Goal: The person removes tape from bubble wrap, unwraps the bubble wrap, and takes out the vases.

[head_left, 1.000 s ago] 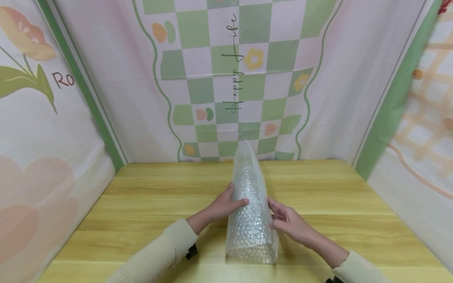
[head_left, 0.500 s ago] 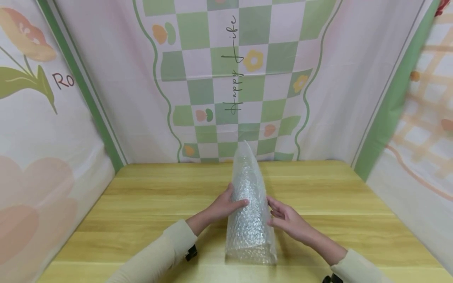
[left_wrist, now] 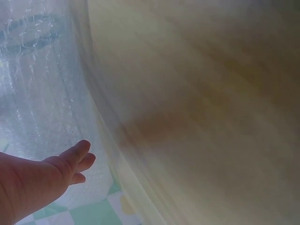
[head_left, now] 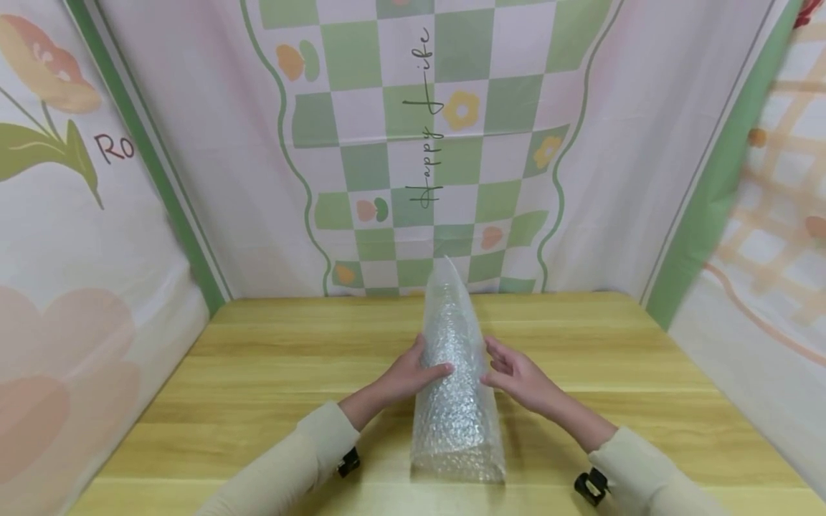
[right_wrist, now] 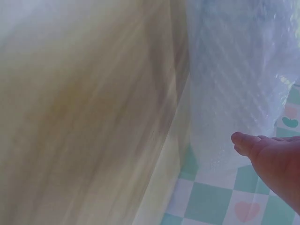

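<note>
A clear bubble-wrap bundle (head_left: 452, 416) is at the middle of the table, its wide end toward me and its narrow tip toward the back. In the left wrist view, a faint bluish-green ring shows through the bubble wrap (left_wrist: 51, 93); what is inside cannot be made out. My left hand (head_left: 406, 369) holds the bundle's left side, thumb across its upper face and the other fingers partly hidden along the side. On the right side, the thumb and loosely bent fingers of my right hand (head_left: 519, 380) are at the wrap's edge, touching or nearly touching it.
The wood-grain table (head_left: 284, 344) extends to both sides of the bundle. Behind it hangs a green-and-white checkered cloth (head_left: 413, 165); printed cloths also flank the left and right. A small black device (head_left: 590, 487) sits at the right cuff, with another (head_left: 348, 462) at the left.
My right hand has slid forward along the bundle's right edge, away from me. The loose right edge near the wide end sits slightly further in. My left hand stays in place.
</note>
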{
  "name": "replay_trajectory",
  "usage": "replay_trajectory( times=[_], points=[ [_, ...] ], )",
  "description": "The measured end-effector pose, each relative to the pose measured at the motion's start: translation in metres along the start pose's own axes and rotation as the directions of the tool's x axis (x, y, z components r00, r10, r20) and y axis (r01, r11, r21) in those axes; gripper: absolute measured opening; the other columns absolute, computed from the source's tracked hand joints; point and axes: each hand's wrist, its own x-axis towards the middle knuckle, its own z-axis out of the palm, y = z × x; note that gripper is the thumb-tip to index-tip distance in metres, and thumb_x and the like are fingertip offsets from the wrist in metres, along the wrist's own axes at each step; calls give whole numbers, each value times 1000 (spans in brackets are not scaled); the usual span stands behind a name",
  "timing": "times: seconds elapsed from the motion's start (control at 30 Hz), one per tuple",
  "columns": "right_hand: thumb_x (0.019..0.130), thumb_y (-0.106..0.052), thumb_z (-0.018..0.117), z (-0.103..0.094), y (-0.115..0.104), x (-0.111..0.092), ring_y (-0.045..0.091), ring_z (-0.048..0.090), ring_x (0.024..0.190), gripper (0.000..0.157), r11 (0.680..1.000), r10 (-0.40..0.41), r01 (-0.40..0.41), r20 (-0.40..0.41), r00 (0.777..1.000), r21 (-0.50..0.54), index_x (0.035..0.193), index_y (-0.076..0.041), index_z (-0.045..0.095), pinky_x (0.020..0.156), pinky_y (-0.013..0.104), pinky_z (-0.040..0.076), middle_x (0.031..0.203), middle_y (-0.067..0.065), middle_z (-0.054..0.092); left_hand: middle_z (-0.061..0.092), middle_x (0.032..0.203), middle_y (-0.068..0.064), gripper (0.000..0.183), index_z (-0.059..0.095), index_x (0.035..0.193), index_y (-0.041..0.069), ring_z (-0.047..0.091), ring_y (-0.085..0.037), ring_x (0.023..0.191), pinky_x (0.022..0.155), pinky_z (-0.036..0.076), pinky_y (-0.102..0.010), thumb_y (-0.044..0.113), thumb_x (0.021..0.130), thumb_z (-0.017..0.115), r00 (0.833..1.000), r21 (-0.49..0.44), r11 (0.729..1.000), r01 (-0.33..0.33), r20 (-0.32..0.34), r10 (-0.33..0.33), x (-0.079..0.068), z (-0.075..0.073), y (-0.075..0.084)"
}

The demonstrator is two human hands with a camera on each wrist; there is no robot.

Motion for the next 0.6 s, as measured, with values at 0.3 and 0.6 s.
replay_trajectory(
  times=[0.3,0.6],
  points=[
    [96,-18,60,-3,6,11,52,19,136,81,999,-32,33,29,999,-34,150,12,8,110,53,22,155,32,7,14,156,-26,103,-1,153,-2,31,-44,136,105,36,-53,50,91,62,1000,4,1000,-2,16,2,1,-1,-1],
    [97,-20,59,-2,12,20,48,11,140,83,998,-40,43,51,998,-45,149,13,3,112,52,17,156,30,-1,14,156,-28,102,-1,153,-2,36,-45,133,101,41,-53,48,91,63,1000,-8,1000,5,13,-5,1,1,0]
  ],
)
